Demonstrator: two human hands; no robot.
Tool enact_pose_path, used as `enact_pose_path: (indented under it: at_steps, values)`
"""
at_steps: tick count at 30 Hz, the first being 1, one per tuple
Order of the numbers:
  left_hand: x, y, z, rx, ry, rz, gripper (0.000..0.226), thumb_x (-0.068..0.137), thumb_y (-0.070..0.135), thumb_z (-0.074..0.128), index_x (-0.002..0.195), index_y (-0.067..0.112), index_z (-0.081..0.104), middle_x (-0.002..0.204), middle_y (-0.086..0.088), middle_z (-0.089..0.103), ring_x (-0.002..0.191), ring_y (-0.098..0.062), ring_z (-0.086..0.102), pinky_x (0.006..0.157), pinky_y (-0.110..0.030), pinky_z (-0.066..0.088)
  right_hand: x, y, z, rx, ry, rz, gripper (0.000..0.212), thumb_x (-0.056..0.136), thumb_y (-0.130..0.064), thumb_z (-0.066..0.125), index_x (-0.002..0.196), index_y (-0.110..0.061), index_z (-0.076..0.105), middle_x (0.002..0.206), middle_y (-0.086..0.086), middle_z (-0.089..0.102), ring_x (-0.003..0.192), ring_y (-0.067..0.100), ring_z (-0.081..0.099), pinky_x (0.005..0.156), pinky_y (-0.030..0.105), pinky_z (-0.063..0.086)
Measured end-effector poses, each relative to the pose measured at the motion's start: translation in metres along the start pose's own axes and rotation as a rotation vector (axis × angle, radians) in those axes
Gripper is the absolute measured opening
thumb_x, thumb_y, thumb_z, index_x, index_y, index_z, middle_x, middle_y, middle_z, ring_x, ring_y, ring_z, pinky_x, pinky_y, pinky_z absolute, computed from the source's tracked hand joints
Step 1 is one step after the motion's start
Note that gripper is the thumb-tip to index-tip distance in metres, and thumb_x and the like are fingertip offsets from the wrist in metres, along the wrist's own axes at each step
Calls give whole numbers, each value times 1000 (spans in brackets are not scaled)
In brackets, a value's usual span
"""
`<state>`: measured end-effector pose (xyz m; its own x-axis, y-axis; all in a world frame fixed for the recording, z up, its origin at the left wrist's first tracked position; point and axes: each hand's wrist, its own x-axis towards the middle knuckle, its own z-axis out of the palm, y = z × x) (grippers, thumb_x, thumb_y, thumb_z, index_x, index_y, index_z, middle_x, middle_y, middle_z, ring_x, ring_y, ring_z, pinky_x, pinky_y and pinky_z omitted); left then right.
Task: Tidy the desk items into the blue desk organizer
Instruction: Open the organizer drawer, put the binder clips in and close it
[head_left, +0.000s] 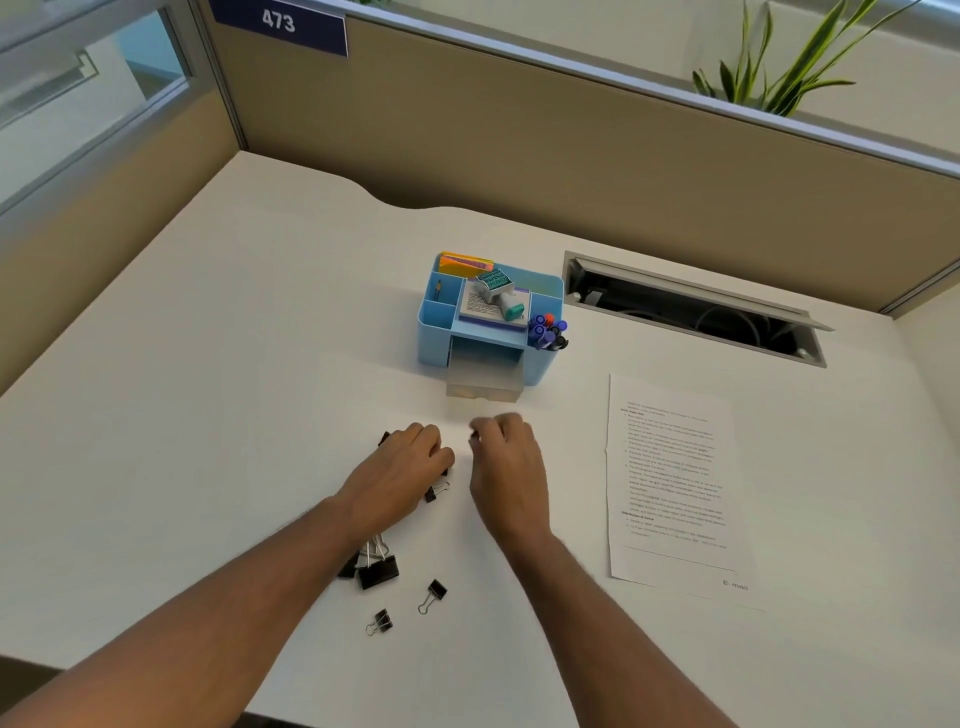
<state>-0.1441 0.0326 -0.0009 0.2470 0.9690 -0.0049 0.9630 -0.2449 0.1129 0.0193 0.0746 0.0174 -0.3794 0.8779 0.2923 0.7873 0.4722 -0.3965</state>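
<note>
The light-blue plastic desk organizer (491, 317) stands mid-counter, its frosted drawer (483, 382) pulled open. Black metal binder clips (379, 569) lie scattered nearer the person. The left hand (402, 467) is cupped over several clips; the right hand (506, 460) is curled, its contents unclear. Gathering appears underway; next, probably, the clips go into the drawer.

White desk (208, 415) bears organizer (441, 332), paper (675, 483), clips (379, 569).
</note>
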Motion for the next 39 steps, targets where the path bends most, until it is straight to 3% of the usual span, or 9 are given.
enact_pose_path:
  at_steps: [5,12,16,20,23,26,32,39]
  values:
    - [2,1,1,-3,-25,23,49,56,-14,70,93,15,60,89,0,49,68,-16,40,54,-31,41,55,-12,-26,37,136,43,18,88,-6,71,105,-11,67,103,9,64,90,20,56,72,28,50]
    - [5,3,2,0,20,36,49,50,-15,69,87,16,59,83,2,53,69,-18,47,53,-33,45,86,-5,-26,-85,-39,52,27,88,-7,71,114,-14,65,112,7,63,100,21,52,82,33,51]
    - [8,2,-1,-14,52,35,50,48,-14,69,85,16,56,80,1,52,68,-19,46,52,-33,42,83,0,-23,-88,-52,25,37,88,-8,72,123,-15,65,119,7,64,108,23,53,87,34,49]
    - [12,1,-8,-202,230,-25,57,54,-22,66,96,16,58,91,0,58,78,-20,51,61,-33,46,69,4,-24,-9,66,150,38,88,-7,71,125,-14,64,125,8,62,112,22,54,91,35,52]
    - [25,5,-29,-318,420,-49,34,77,-15,65,103,8,64,95,-7,63,85,-22,57,72,-29,51,58,6,-23,77,88,335,42,93,-8,64,134,-15,57,132,7,55,117,21,52,97,32,47]
    - [46,10,-49,-434,524,-110,21,86,-3,68,105,6,63,94,-10,64,85,-21,58,75,-23,49,50,6,-19,168,28,420,46,97,-7,58,140,-18,48,139,5,49,120,21,53,100,32,47]
    - [87,12,-66,-557,451,-363,23,91,9,65,112,15,58,105,-6,64,92,-15,60,79,-23,52,45,4,-15,258,-47,410,48,98,-10,57,143,-20,42,145,1,44,128,19,50,107,33,46]
    - [100,7,-66,-554,344,-420,27,91,10,66,117,14,57,114,-9,64,101,-21,64,83,-26,53,36,11,-19,228,-1,384,47,98,-11,58,142,-18,45,145,1,46,131,18,47,108,31,42]
